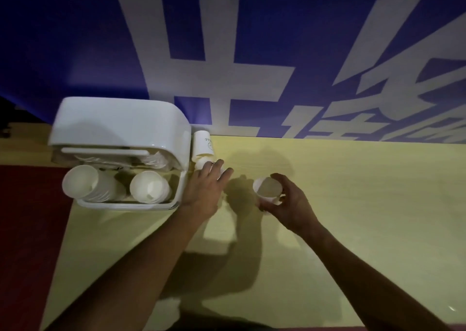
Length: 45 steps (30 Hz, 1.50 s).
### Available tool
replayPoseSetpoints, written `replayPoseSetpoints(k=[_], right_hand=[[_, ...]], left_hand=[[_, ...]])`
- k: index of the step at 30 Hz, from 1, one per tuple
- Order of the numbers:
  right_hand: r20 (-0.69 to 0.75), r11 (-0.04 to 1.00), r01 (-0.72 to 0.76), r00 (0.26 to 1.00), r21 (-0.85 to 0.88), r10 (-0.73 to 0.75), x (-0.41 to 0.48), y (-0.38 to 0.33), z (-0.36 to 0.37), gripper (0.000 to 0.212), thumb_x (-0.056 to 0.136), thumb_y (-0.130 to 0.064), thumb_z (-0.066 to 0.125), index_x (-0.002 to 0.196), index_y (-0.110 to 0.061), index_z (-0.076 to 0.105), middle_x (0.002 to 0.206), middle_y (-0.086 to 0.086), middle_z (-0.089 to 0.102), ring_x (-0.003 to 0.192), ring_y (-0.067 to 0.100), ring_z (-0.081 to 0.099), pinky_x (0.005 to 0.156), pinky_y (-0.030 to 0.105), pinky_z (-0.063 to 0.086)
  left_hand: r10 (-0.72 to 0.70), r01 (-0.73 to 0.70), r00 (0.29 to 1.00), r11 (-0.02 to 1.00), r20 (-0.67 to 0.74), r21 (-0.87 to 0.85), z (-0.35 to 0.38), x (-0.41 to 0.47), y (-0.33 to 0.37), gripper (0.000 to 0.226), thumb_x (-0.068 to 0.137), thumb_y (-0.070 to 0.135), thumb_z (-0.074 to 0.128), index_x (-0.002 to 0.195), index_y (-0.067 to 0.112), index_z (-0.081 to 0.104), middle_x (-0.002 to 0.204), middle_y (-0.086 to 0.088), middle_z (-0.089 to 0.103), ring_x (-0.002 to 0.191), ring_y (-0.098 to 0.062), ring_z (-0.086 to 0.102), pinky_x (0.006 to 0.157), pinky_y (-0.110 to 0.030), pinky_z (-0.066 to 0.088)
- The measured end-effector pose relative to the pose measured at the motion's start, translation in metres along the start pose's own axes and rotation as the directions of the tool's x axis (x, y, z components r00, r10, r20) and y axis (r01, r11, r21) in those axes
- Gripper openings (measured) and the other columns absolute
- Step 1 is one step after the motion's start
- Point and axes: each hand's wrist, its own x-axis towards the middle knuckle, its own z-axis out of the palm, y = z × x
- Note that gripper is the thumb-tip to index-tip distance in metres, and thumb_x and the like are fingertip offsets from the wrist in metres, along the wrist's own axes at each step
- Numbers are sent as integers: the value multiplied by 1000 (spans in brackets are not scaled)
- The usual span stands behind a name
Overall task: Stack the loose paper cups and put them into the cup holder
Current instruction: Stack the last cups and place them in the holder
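You are gripping a paper cup (267, 188) in your right hand's (290, 204) curled fingers (280, 178), right of the cup holder (121, 126), while your nearer left hand (205, 189) is laying loosely spread fingers on a loose cup (200, 163) just beside that holder.

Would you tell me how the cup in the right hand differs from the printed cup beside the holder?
The held cup is gripped by the right hand; the printed cup stands unheld by the cup holder. The held cup shows its open mouth; the printed cup shows its side. Both are white.
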Motion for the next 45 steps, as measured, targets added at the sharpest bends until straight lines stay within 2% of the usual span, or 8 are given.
replayPoseSetpoints(k=[9,12,14,19,25,31,40,45], right_hand=[[-27,897,-195,974,396,224,-45,6,-19,62,84,-68,64,135,-34,57,119,-23,66,104,0,65,86,30,56],[-20,870,-207,970,448,242,-49,5,-23,64,87,-60,65,144,-34,51,128,-24,61,114,2,62,87,23,54],[-41,877,-202,969,437,243,-49,2,-25,66,88,-53,69,147,-34,48,133,-20,58,119,4,59,88,23,53],[-133,924,-112,976,366,171,-46,-24,-22,68,73,-61,79,132,-38,55,129,-20,61,112,6,58,72,22,54],[-105,924,-39,991,379,85,-48,-73,7,54,74,-52,81,120,-40,57,119,-16,65,104,14,63,71,39,54],[-80,895,26,997,446,11,-53,-135,62,55,80,-53,74,128,-32,56,126,-9,62,112,23,62,84,61,55],[-189,943,247,960,221,-207,-41,-224,132,61,83,-40,83,134,-34,51,132,-22,58,120,9,58,81,20,50],[-163,963,256,957,84,-240,-27,-222,165,69,80,-51,81,138,-29,51,131,-26,57,120,0,56,89,20,48]], left_hand=[[163,-230,966,898,202,374,5,58,-10,61,95,14,61,149,17,32,146,-5,47,130,-27,47,104,-40,41],[100,-131,982,973,163,189,-6,58,-8,75,90,43,71,151,21,33,147,0,50,130,-23,49,107,-38,40],[-41,53,997,978,66,-204,-19,47,-3,86,78,55,81,148,24,41,144,2,55,128,-23,52,103,-39,42],[-379,156,925,436,-24,-887,-23,-12,4,74,71,51,87,135,36,53,131,11,59,117,-15,57,92,-39,52],[-431,131,902,204,31,-970,-10,-93,-23,68,81,37,85,139,44,50,131,20,58,118,-5,57,93,-34,53],[-486,118,873,153,30,-981,-8,-154,-70,77,68,67,76,137,42,51,131,22,60,118,0,58,92,-22,49],[-523,133,852,177,21,-975,7,-211,-139,78,66,58,86,135,40,53,130,21,62,118,-3,59,98,-35,53],[-524,124,852,167,19,-978,14,-229,-159,78,69,55,89,136,38,54,131,18,64,118,-8,61,99,-42,53]])
